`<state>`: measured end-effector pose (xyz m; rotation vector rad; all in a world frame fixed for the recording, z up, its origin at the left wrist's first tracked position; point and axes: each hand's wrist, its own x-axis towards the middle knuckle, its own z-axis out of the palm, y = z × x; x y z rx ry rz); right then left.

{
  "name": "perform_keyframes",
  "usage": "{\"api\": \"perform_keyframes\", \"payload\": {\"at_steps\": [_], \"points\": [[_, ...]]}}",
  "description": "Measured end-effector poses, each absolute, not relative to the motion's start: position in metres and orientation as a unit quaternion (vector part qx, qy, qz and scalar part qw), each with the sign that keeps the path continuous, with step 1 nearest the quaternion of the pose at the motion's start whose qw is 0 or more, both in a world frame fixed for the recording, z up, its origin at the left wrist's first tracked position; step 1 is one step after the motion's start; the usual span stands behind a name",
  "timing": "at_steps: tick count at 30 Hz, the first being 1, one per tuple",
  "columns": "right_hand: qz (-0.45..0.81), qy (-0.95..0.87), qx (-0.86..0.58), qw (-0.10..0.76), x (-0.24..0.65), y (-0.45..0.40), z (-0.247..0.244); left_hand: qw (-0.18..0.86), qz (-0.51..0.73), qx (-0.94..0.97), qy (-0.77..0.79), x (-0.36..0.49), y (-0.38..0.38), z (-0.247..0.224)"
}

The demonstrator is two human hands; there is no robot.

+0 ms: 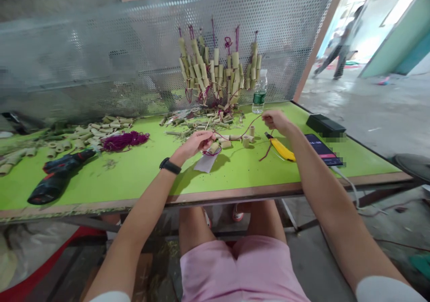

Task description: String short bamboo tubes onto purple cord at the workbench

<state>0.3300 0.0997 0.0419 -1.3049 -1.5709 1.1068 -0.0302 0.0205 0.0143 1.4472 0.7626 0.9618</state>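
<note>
"Pulling hard on the purple cord [247,128]: what could that cause?"

"It could slip from your left hand [198,143], which pinches it near a bamboo piece [214,148]; whether you also grip that piece cannot be told. Your right hand [276,120] pinches farther along; the trailing tail could snag on the yellow tool [284,150]."

"Its appearance?"

"Thin, dark, slightly slack, spanning your hands above the green table [127,180]."
</note>
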Motion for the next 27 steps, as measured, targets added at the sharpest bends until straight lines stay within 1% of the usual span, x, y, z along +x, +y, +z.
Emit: {"api": "perform_keyframes", "payload": {"at_steps": [3,4,5,8,9,12,15,17,20,24,27], "points": [[0.428,-0.728,-0.472,0.252,0.314,0.084,0.049,0.586,0.427,0.613,0.314,-0.028,0.019,0.014],[0.403,-0.767,-0.448,0.22,0.307,0.079,0.051,0.586,0.431,0.613,0.307,-0.027,0.019,0.014],[0.369,-0.799,-0.42,0.218,0.299,0.074,0.051,0.587,0.434,0.614,0.3,-0.026,0.018,0.014],[0.258,-0.847,-0.338,0.319,0.272,0.061,0.047,0.583,0.442,0.621,0.281,-0.024,0.014,0.016],[0.238,-0.855,-0.315,0.336,0.262,0.057,0.043,0.577,0.44,0.629,0.278,-0.023,0.013,0.017],[0.223,-0.874,-0.269,0.337,0.235,0.045,0.032,0.544,0.423,0.667,0.282,-0.02,0.01,0.017],[0.219,-0.883,-0.25,0.332,0.217,0.039,0.023,0.49,0.417,0.698,0.313,-0.018,0.009,0.016],[0.233,-0.876,-0.254,0.336,0.211,0.038,0.02,0.456,0.425,0.705,0.338,-0.017,0.01,0.015],[0.276,-0.854,-0.264,0.354,0.211,0.038,0.022,0.435,0.446,0.699,0.352,-0.018,0.01,0.016],[0.348,-0.819,-0.256,0.377,0.216,0.036,0.03,0.424,0.477,0.68,0.361,-0.019,0.013,0.015],[0.438,-0.785,-0.242,0.365,0.217,0.034,0.034,0.445,0.488,0.652,0.372,-0.015,0.017,0.01]]}}
